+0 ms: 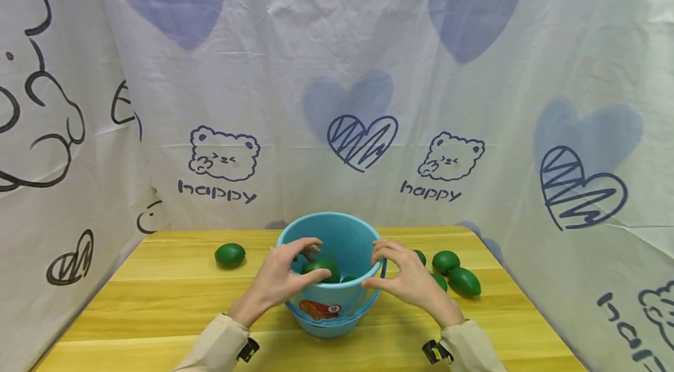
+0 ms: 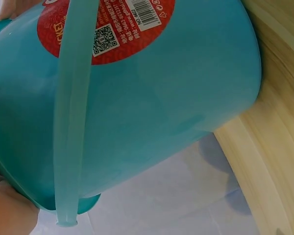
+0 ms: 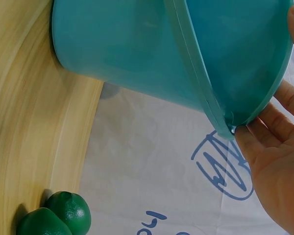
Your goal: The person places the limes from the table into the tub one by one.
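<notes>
Beige sleeves (image 1: 215, 344), fingers (image 1: 387, 252) on blue bucket (image 1: 348, 246)

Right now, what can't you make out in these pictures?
Head view: the floor of the bucket, hidden by its front wall and the green fruit inside.
Head view: part of another fruit, behind the right grip.
Left wrist view: parts of the red label, past the top edge or behind the handle.

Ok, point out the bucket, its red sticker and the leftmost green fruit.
Bucket (image 3: 125, 51): right wrist view, outer wall.
Red sticker (image 2: 130, 41): left wrist view, its red area.
Leftmost green fruit (image 1: 230, 255): head view, its middle.
</notes>
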